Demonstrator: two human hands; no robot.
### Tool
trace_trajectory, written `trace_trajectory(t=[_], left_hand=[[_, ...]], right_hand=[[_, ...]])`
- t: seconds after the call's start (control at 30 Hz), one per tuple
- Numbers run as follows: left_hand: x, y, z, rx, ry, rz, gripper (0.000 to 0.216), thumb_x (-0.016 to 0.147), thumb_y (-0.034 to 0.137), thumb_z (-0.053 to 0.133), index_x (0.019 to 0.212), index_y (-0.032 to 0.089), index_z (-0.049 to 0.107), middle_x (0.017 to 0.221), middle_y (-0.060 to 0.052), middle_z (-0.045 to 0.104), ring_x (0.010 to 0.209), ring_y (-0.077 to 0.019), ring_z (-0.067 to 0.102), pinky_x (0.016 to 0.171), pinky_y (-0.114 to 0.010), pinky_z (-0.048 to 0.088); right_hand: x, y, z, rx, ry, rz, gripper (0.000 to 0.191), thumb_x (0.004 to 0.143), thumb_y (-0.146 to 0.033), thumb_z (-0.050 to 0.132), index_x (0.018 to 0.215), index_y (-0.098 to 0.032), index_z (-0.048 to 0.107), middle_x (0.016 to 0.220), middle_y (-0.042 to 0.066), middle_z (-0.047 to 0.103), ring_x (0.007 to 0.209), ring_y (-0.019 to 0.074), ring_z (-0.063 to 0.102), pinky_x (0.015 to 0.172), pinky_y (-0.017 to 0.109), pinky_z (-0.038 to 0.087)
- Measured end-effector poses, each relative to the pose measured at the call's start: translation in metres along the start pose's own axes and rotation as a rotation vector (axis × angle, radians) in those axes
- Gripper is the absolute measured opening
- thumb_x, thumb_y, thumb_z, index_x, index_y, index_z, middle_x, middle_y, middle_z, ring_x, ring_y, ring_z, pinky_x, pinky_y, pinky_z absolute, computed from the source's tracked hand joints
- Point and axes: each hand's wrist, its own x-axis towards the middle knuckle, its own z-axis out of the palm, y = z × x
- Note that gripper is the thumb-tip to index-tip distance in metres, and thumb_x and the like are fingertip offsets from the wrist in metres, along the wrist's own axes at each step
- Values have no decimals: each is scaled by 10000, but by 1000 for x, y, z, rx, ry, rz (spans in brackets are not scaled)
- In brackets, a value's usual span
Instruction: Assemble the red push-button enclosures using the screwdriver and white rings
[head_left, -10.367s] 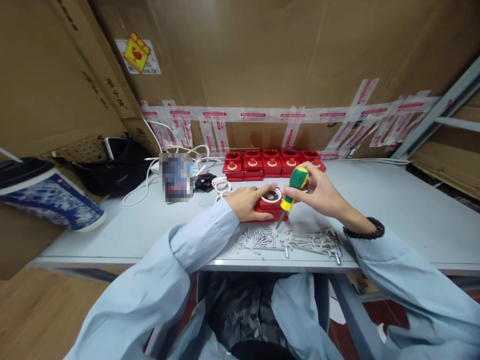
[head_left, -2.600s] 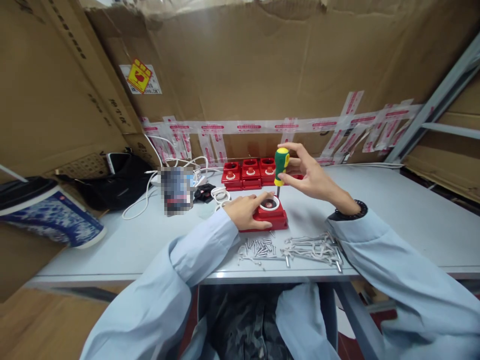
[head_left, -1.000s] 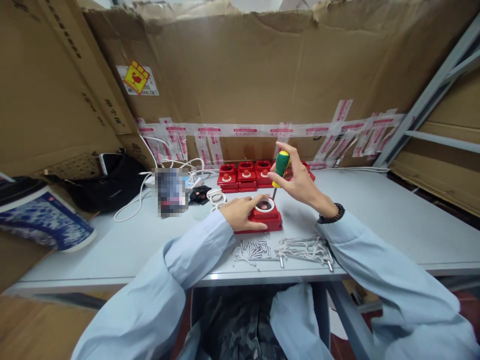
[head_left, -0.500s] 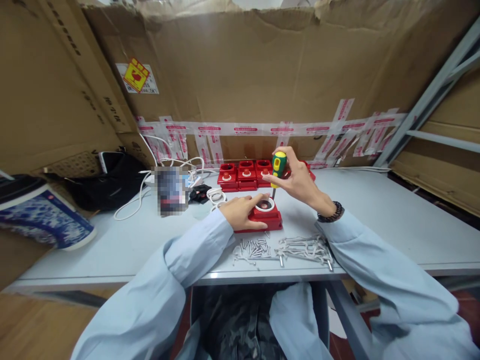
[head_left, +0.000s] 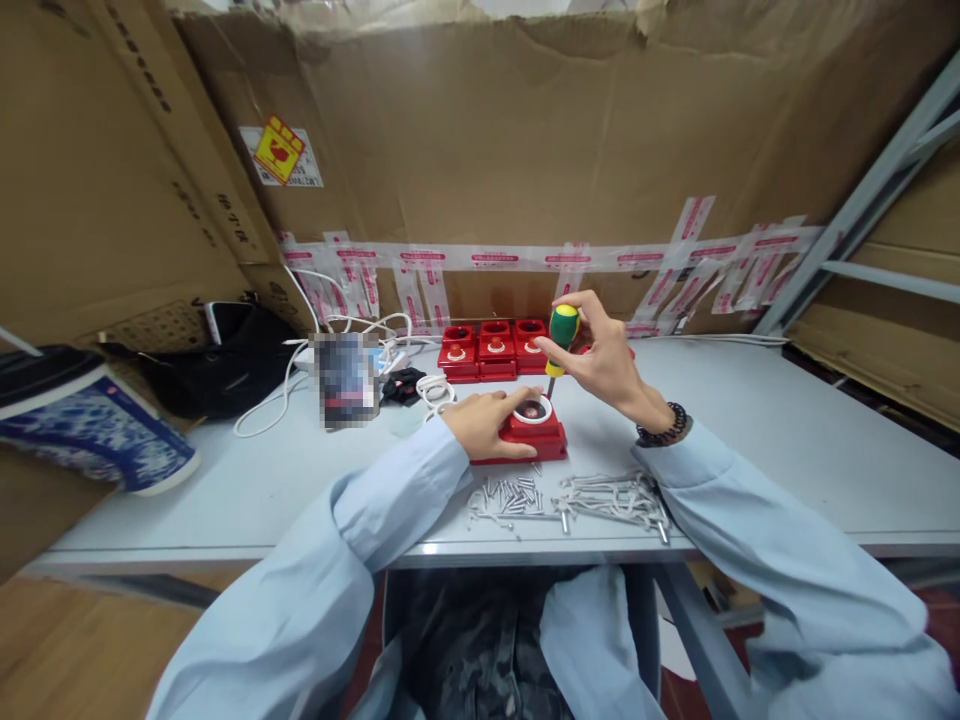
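A red box point(head_left: 536, 437) with a white ring on top lies on the grey table point(head_left: 750, 440). My left hand point(head_left: 484, 422) is closed over the box's left side, index finger stretched toward the ring. My right hand point(head_left: 600, 355) pinches the green and yellow handle of a screwdriver point(head_left: 559, 337). The screwdriver stands nearly upright, with its tip at the far right corner of the box. Loose screws point(head_left: 511, 494) and longer metal pieces point(head_left: 615, 495) lie in front of the box, near the table's front edge.
A row of similar red boxes point(head_left: 495, 350) stands at the back against the cardboard wall. White cables point(head_left: 352, 335), a blurred object point(head_left: 345, 365) and a black bag point(head_left: 225, 355) lie at the left. A blue patterned item point(head_left: 90, 420) overhangs the left edge.
Ten seconds ago the screwdriver slanted down at the box's front right; now it stands upright at the far right corner. Over the last second my right hand only shifted slightly on the handle.
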Motion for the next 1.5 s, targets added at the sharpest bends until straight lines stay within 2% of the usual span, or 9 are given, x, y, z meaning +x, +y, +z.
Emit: trace_trajectory(t=[0.2,0.4,0.63,0.7,0.83,0.9,1.1,1.33,1.5], left_hand=[[0,0,-1,-7,-7,1,845,736,642,577,1428,305,230,1305,-94,551,1142,-308,576,885,-351,455],[0,-1,0,-16,-5,11,840,736,635,583,1421,295,234,1300,-95,555,1137,-302,580,899,-352,448],[1,-2,1,-23,6,13,824,733,623,593,1408,291,256,1258,-85,588,1132,-293,581,905,-344,441],[2,-3,1,-23,19,2,807,738,626,584,1399,280,276,1249,-89,594,1118,-293,588,899,-347,444],[5,-7,2,-18,31,-10,806,742,630,575,1394,259,280,1203,-95,616,1051,-292,621,865,-354,460],[5,-9,3,-12,31,-13,826,741,625,576,1403,245,259,1165,-101,631,1011,-291,636,843,-355,467],[7,-10,6,-6,39,-4,793,746,607,576,1377,223,290,1162,-109,628,1019,-293,629,841,-358,470],[6,-9,5,-6,34,-26,740,748,620,567,1326,203,369,1119,-108,639,1016,-294,627,846,-358,469],[6,-9,5,-6,37,-11,771,749,625,565,1356,213,330,1155,-112,627,1030,-292,622,855,-362,466]], right_hand=[[-1,-1,3,-79,54,15,331,754,-394,660,978,-241,470,677,-53,476,522,104,422,513,266,398],[-3,12,-4,9,15,54,390,757,-438,658,1042,-245,476,761,-30,515,623,128,517,566,274,456],[0,0,-26,45,276,25,375,782,-491,616,1057,-277,479,827,14,523,694,163,551,595,323,485],[-3,-3,-26,117,230,50,369,756,-466,657,1021,-270,490,806,6,506,679,149,537,573,303,478],[-18,-4,-9,301,-77,166,406,700,-418,722,994,-244,502,774,-18,500,629,121,522,511,261,477],[-25,-3,1,306,-155,178,405,694,-409,728,987,-236,507,790,-17,515,642,118,530,520,254,480],[-30,-6,7,285,-188,174,383,707,-379,720,993,-235,509,751,-29,512,609,108,516,507,243,463],[-34,-9,7,313,-225,188,391,714,-350,719,1020,-241,502,796,-19,554,631,119,577,516,246,487],[-32,-10,4,299,-217,174,396,706,-365,728,1014,-244,511,767,-28,537,618,115,558,524,253,495]])
